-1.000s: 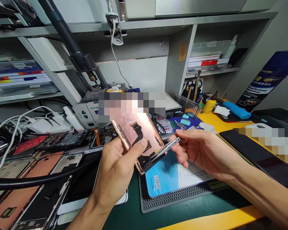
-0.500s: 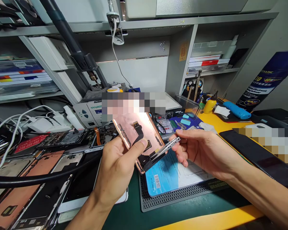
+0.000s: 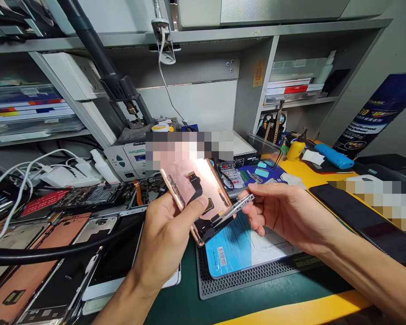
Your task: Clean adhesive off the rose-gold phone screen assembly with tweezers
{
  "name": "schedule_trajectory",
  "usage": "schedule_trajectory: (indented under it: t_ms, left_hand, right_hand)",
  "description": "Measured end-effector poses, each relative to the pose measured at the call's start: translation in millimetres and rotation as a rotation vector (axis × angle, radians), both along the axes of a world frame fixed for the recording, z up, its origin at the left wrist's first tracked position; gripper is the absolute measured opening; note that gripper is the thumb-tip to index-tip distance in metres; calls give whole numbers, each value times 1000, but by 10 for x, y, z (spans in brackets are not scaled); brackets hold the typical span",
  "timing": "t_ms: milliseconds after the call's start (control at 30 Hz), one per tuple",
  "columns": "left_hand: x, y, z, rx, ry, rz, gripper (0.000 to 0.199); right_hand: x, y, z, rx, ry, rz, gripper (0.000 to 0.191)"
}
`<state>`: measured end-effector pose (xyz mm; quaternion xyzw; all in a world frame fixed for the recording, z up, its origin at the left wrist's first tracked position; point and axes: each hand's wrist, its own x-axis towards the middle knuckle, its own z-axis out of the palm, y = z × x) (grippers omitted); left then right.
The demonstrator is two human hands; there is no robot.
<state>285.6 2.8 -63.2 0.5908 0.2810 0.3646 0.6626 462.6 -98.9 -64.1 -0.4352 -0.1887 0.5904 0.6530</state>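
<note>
My left hand (image 3: pixel 171 228) grips a copper-coloured phone screen assembly (image 3: pixel 208 180) by its lower left edge, the thumb pressed on its back. A black flex cable (image 3: pixel 195 184) lies across that back, and the top of the panel is hidden by blurring. My right hand (image 3: pixel 274 205) is closed on a pair of metal tweezers (image 3: pixel 242 204), pinched between thumb and fingers. The tweezers' tips reach the black strip (image 3: pixel 206 229) at the panel's lower end; whether they grip it I cannot tell.
Below the hands, a blue-and-white package (image 3: pixel 226 253) lies on a grey perforated mat (image 3: pixel 219 289). Phone panels (image 3: pixel 27 266) fill the left side, crossed by a thick black cable (image 3: pixel 54 255). A dark phone (image 3: pixel 355 221) lies at right, a spray can (image 3: pixel 375 113) behind it.
The view has shifted very slightly. Both hands keep their grip, and the panel and tweezers stay almost where they were.
</note>
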Motion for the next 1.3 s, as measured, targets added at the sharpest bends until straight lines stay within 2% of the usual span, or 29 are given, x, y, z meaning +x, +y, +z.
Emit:
schedule_trajectory:
  t_ms: [167,267,533,700,867,1067,1300]
  left_hand:
    - [-22,49,-58,2,-8,-51,17]
    - [-6,84,-89,-15,-30,-50,23]
    - [65,107,-87,-90,-52,-85,27]
    - [29,109,-132,-20,-83,-120,29]
    - [-4,86,-145,69,-72,-88,26]
    - [6,73,-124,6,-99,-160,27]
    - [-10,98,-154,12,-87,-148,28]
  right_hand:
    - [2,3,4,-14,-12,-8,32]
    - [-9,6,-6,-35,-10,-23,31]
    - [-10,41,-43,-73,-25,-58,21]
    - [5,32,-87,-4,-106,-55,13]
    - [13,29,-130,80,-132,-26,14]
    - [11,17,-127,131,-129,-17,14]
    - [2,27,-104,129,-108,-23,12]
